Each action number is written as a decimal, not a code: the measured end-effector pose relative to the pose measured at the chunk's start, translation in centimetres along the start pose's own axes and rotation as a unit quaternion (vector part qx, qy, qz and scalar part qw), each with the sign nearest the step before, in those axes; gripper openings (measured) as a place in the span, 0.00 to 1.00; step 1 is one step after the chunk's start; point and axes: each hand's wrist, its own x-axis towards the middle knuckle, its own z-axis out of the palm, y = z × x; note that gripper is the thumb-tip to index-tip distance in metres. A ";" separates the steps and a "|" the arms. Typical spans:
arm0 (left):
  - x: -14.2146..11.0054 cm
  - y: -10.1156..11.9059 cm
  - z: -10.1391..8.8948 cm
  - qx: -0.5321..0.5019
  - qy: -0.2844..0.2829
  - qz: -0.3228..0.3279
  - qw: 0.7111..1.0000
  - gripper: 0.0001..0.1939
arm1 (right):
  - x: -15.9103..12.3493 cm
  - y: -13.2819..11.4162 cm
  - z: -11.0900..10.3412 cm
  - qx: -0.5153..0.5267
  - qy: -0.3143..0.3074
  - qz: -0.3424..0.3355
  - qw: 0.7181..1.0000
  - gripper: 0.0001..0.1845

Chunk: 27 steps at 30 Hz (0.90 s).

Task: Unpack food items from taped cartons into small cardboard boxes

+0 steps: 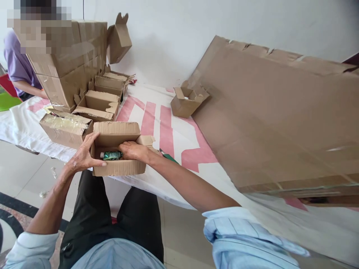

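An open cardboard box stands near the table's front edge, its flaps folded outward. My left hand clasps the box's left side, the thumb lying over the front flap and the fingers along the far side. My right hand reaches inside the box from the right, closed at the end of a shiny green tube with a white cap. The tube lies along the inner front wall, cap toward the left. My right fingertips are partly hidden by the hand itself.
Open cardboard boxes and a taped box stand at left, before stacked cartons. A co-worker in a purple sleeve sits behind. A small open box, a green tool and a large carton are right.
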 end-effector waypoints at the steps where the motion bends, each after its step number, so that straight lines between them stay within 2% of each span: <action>1: 0.1 -0.2 0.0 0.002 -0.003 -0.003 1.000 0.70 | 0.3 -0.2 -0.1 -0.007 -0.015 0.004 1.000 0.16; 5: 0.2 -0.9 0.0 0.009 -0.007 -0.003 1.000 0.71 | 0.6 -0.8 -0.5 -0.017 -0.035 0.003 0.999 0.16; 7: 0.3 -1.1 0.1 0.011 -0.007 0.001 1.000 0.69 | -0.1 -0.7 -1.0 -0.005 -0.026 0.000 1.000 0.17; 11: 0.3 -1.0 0.0 0.009 -0.008 -0.004 1.000 0.68 | -2.9 0.4 -2.1 0.081 0.076 0.012 0.994 0.18; 13: 0.4 -1.0 -0.2 0.013 -0.009 -0.013 1.000 0.68 | -4.6 1.2 -2.3 0.169 0.142 0.033 0.975 0.20; 14: 0.5 -1.0 -0.4 0.017 -0.010 -0.017 1.000 0.68 | -5.4 1.6 -2.2 0.229 0.175 0.043 0.957 0.21; 16: 0.6 -0.9 -0.7 0.035 -0.014 -0.028 0.999 0.66 | -6.4 2.1 -1.7 0.361 0.235 0.048 0.901 0.25; 19: 1.0 0.3 -1.2 0.094 0.014 -0.039 0.995 0.57 | -6.5 1.9 -0.5 0.534 0.300 0.019 0.790 0.31; 23: 2.3 4.1 -1.0 0.145 0.098 0.010 0.985 0.39 | -4.9 0.1 1.1 0.698 0.316 -0.032 0.641 0.35; 25: 3.3 6.1 -0.5 0.087 0.098 0.025 0.991 0.32 | -4.0 -0.8 1.4 0.732 0.327 -0.044 0.596 0.36; 27: 4.4 7.5 0.2 -0.010 0.088 0.018 0.996 0.29 | -3.4 -1.5 1.5 0.729 0.357 -0.040 0.583 0.36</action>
